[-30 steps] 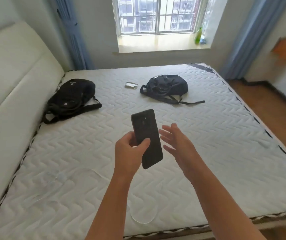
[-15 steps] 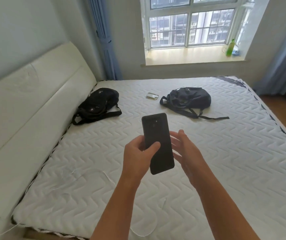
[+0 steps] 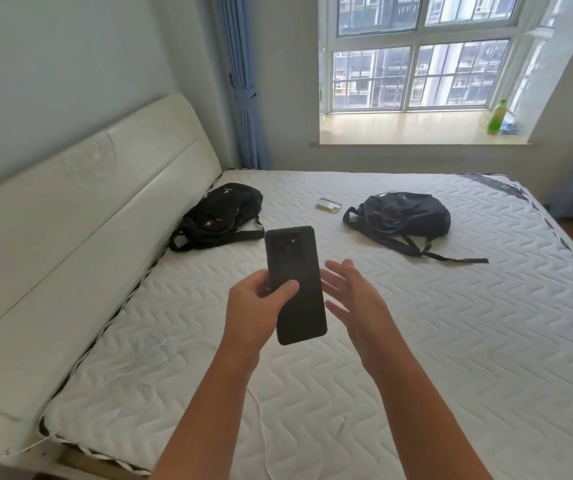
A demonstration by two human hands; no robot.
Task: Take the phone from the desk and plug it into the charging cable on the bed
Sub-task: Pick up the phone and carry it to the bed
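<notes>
The bed (image 3: 416,358) is carrying a white quilted mattress and is sitting against a white padded headboard (image 3: 80,216). A black backpack (image 3: 222,216) is lying near the headboard. A dark backpack (image 3: 403,216) is lying well apart from it. A small clear-wrapped item (image 3: 328,204) is resting between them. A thin white charging cable (image 3: 261,420) is trailing across the near mattress edge.
</notes>
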